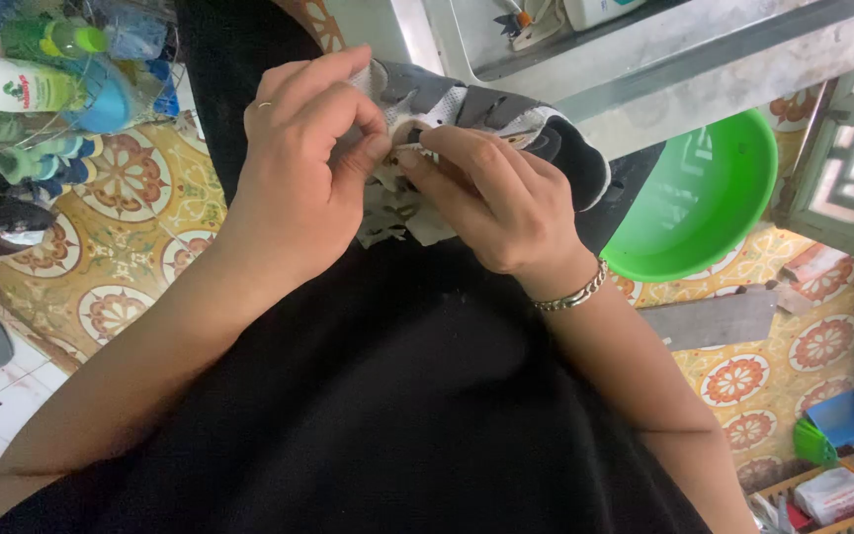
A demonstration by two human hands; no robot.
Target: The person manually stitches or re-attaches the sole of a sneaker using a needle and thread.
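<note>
Black cloth [397, 396] fills the lower middle of the frame, nearest to the camera, and both forearms come up over it toward the centre. At the upper centre lies a shoe [491, 119] – grey and white with a dark heel part – resting on the cloth, with its toe pointing to the upper left of the frame. Left hand [298, 168] is closed in a pinch: thumb and forefinger press together on a small pale scrap [402, 208] at the opening of the shoe, and a thin ring sits on one finger. Right hand [491, 203] is also closed on the same scrap, its fingertips meeting those of the left hand, and a silver bracelet [573, 294] goes around its wrist. More of the scrap hangs crumpled just below the fingers, on the cloth. To the right of the shoe, at the middle right of the frame, stands a green basin [714, 198] on a patterned tile floor [130, 188]. In the upper left corner are several plastic bottles [42, 84], well apart from the hands. A small blue dustpan [839, 417] lies at the lower right – near the frame edge.
</note>
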